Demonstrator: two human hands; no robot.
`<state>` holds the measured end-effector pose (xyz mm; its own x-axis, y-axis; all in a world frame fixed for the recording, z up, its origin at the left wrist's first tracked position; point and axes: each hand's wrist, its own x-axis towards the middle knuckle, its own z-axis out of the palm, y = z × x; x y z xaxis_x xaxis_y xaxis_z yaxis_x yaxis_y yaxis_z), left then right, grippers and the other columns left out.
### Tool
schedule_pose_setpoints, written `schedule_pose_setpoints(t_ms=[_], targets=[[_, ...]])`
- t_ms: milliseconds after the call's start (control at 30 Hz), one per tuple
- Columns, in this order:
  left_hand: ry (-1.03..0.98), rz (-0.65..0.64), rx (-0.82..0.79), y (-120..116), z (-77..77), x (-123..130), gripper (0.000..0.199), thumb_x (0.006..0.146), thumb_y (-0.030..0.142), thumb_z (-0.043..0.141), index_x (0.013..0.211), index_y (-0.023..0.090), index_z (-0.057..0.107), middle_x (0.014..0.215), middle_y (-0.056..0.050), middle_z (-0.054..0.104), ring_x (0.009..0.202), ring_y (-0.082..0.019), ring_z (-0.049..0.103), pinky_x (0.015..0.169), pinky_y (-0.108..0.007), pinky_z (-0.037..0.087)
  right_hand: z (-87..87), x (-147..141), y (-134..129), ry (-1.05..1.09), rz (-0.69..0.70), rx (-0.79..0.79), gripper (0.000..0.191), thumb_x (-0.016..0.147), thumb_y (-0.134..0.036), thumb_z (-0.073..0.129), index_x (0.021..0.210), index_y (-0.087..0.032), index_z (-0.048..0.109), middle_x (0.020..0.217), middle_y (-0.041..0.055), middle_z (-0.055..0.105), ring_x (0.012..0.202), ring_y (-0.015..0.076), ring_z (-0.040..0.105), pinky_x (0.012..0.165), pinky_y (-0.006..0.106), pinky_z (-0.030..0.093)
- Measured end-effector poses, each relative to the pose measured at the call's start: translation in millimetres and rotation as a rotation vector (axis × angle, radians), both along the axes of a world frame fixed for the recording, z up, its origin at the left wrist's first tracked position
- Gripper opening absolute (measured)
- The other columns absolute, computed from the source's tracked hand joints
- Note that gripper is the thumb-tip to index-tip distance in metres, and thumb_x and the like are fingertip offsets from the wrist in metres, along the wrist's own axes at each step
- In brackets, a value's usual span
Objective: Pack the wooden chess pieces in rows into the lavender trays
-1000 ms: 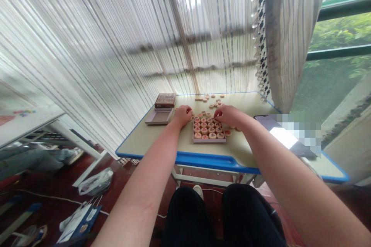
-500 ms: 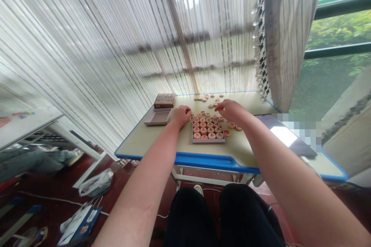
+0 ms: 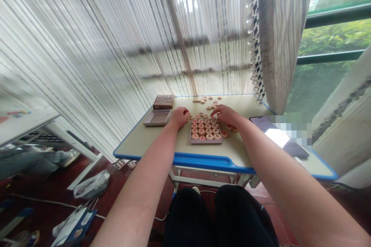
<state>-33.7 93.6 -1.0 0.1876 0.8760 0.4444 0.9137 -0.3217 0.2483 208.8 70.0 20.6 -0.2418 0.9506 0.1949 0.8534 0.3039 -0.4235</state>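
A shallow box [image 3: 206, 142] holds rows of round wooden pieces with red and dark characters. Loose pieces [image 3: 209, 107] lie scattered behind it, and a red-marked piece [image 3: 224, 134] rests by its right side. Left of the box, my left hand [image 3: 180, 116] is on the table with its fingers curled beside some pieces; what they hold, if anything, is hidden. My right hand [image 3: 225, 115] is over the box's back right corner, fingers bent down close to the pieces there. Whether it grips one is too small to tell.
An open box lid [image 3: 157, 118] and a brown box [image 3: 164, 101] stand at the table's back left. A dark flat device [image 3: 285, 139] lies on the right. Blue edging [image 3: 203, 159] borders the table [image 3: 150, 139]; curtains hang behind.
My right hand has come down and nearer the box's back right corner. My left hand stays in about the same place. The whole view has shifted slightly.
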Motion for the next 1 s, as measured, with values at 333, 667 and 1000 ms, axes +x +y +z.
schedule_pose_setpoints(t_ms=[333,667,1000], targets=[[0.001,-0.016,0.007,2.6,-1.9,-1.4,0.021,0.077,0.025,0.048,0.086,0.017,0.065,0.088,-0.005,0.064,0.084,-0.015,0.057,0.082,-0.028,0.043,3.2,2.5,0.3,-0.057,-0.131,-0.010,0.026,0.071,-0.018,0.050,0.085,-0.021,0.072,0.098,0.0027,0.067,0.081,0.0157,0.060,0.071,0.022,0.044],[-0.003,-0.024,-0.010,0.2,-0.1,0.1,0.020,0.075,0.021,0.048,0.086,0.017,0.065,0.088,-0.005,0.064,0.087,-0.016,0.056,0.083,-0.027,0.042,0.6,12.6,10.1,-0.223,-0.147,0.004,0.028,0.070,-0.026,0.055,0.093,-0.021,0.070,0.091,0.0054,0.069,0.083,0.0195,0.061,0.072,0.026,0.044],[-0.020,-0.023,-0.020,-0.5,0.2,-0.3,0.021,0.076,0.022,0.047,0.085,0.017,0.065,0.087,-0.005,0.064,0.086,-0.015,0.056,0.082,-0.026,0.043,-9.3,20.1,15.4,-0.146,-0.217,0.016,0.033,0.074,-0.032,0.051,0.102,-0.020,0.064,0.099,0.0077,0.066,0.088,0.0204,0.059,0.075,0.029,0.044]])
